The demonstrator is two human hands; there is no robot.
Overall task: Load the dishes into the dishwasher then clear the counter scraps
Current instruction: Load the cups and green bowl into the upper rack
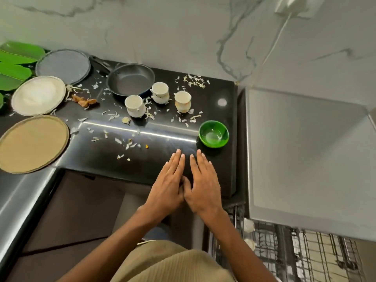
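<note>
My left hand [168, 180] and my right hand [203, 184] lie flat, side by side, on the black counter [215, 88] near its front edge, fingers straight, holding nothing. A green bowl [213, 134] stands just beyond my right fingertips. Further back are three white cups [134, 105] [160, 92] [182, 101] and a dark frying pan [130, 79]. At the left lie a grey plate [63, 66], a white plate [38, 95] and a tan plate [32, 143]. Pale scraps [194, 80] are strewn over the counter. The dishwasher's wire rack [284, 251] shows at the lower right.
A grey dishwasher top [305, 149] adjoins the counter on the right. Green leaves [14, 66] lie at the far left. Brown peel [84, 100] sits beside the white plate. A white cord [270, 47] runs down the marble wall.
</note>
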